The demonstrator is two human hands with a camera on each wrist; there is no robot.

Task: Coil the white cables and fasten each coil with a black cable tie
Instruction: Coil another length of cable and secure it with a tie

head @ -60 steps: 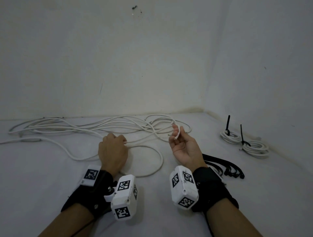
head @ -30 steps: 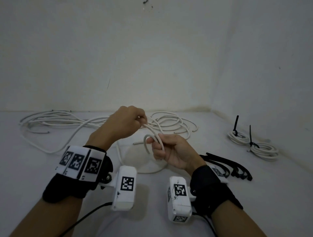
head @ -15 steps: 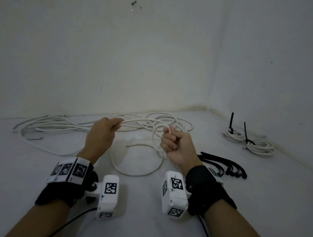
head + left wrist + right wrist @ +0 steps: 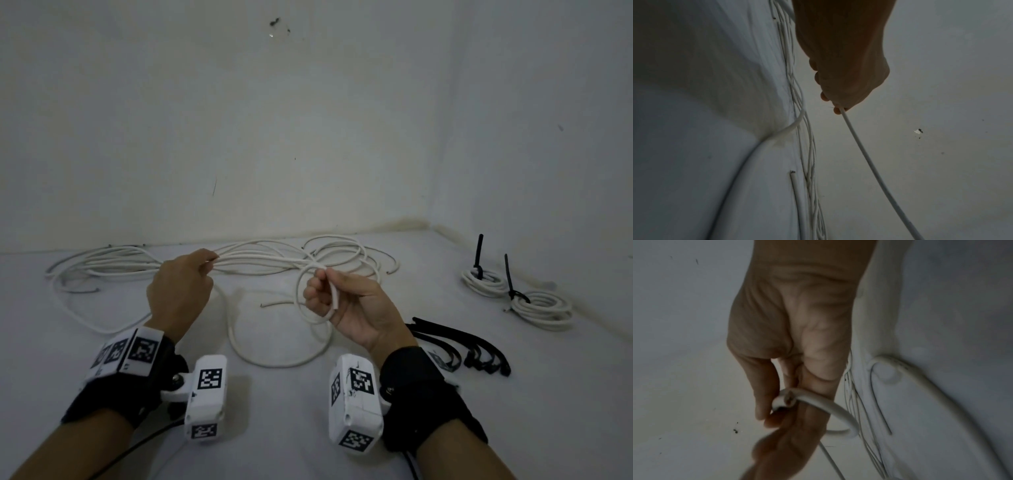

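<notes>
While pinched between thumb and fingers of the right hand (image 4: 356, 308), first small loop of white cable (image 4: 313, 298) hangs off the palm, cut end (image 4: 786, 400) lying across the curled fingers. Left hand (image 4: 180, 291), fingers closed on the same cable farther along, draws a taut run out toward the right hand. Beyond both hands, rest of that cable trails down to the floor (image 4: 308, 428) in one wide slack bend, joining the loose white cables (image 4: 260, 260) spread along the wall.

Progress, judged from the layout: two finished coils (image 4: 517, 298) lie at the far right by the wall, each cinched with an upright black tie. Current coil barely begun, one turn only. Several more strands left uncoiled in the tangle; exact count impossible to tell. Spare black cable ties (image 4: 459, 346) wait in a bunch just right of the right wrist, untouched.

No containers anywhere in view; everything rests directly on the floor.
</notes>
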